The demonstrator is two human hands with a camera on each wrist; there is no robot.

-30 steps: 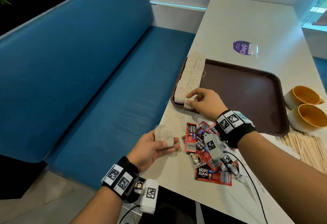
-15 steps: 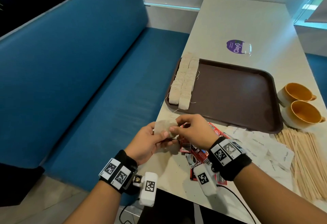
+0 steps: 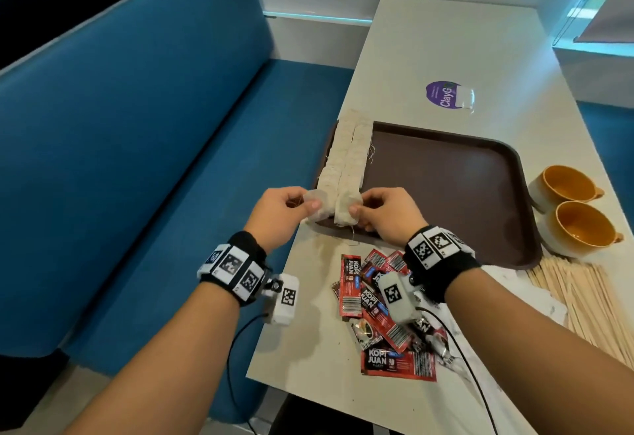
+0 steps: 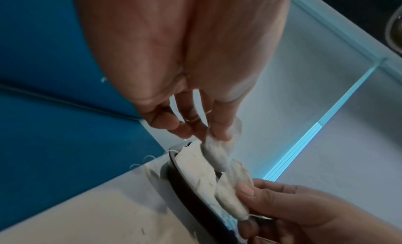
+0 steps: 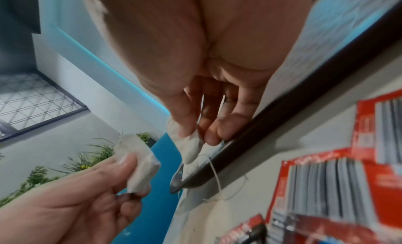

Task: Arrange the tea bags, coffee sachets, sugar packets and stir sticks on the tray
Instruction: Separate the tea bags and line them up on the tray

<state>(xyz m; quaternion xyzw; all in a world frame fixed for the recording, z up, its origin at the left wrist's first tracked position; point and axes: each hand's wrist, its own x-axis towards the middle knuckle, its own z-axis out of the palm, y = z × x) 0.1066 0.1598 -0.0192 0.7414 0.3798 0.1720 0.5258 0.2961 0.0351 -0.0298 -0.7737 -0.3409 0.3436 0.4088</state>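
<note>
The pale stone-look worktop (image 3: pixel 429 57) runs away from me beside a blue upholstered bench (image 3: pixel 137 160), and on it sits the dark brown rectangular plastic tray (image 3: pixel 446 187), bare except along its 9 o'clock edge. There two rows of white paper tea bags (image 3: pixel 346 160) lie side by side, running from the far corner to the near rim. By my reckoning the tea is nearly done and everything else remains.

At 6 o'clock of the tray, the red foil coffee sachets (image 3: pixel 374 304) lie in a loose heap on the worktop. At 4 o'clock, the pale wooden stir sticks (image 3: pixel 583 297) are fanned out, and the white paper sugar packets (image 3: pixel 545 304) peek from beneath my right forearm. None of these is on the tray yet. Two orange-lined ceramic cups (image 3: pixel 573 208) stand at the tray's 3 o'clock edge.

My right hand (image 3: pixel 384 211) pinches the nearest tea bag in the right row (image 3: pixel 344 211) between thumb and fingertips, down at the tray's near rim, its string (image 3: pixel 352 235) trailing over the edge. My left hand (image 3: pixel 278 215) pinches another crumpled tea bag (image 3: pixel 317 206), held at 9 o'clock of the right one, just beside the near end of the left row; whether it touches that row I cannot tell.
</note>
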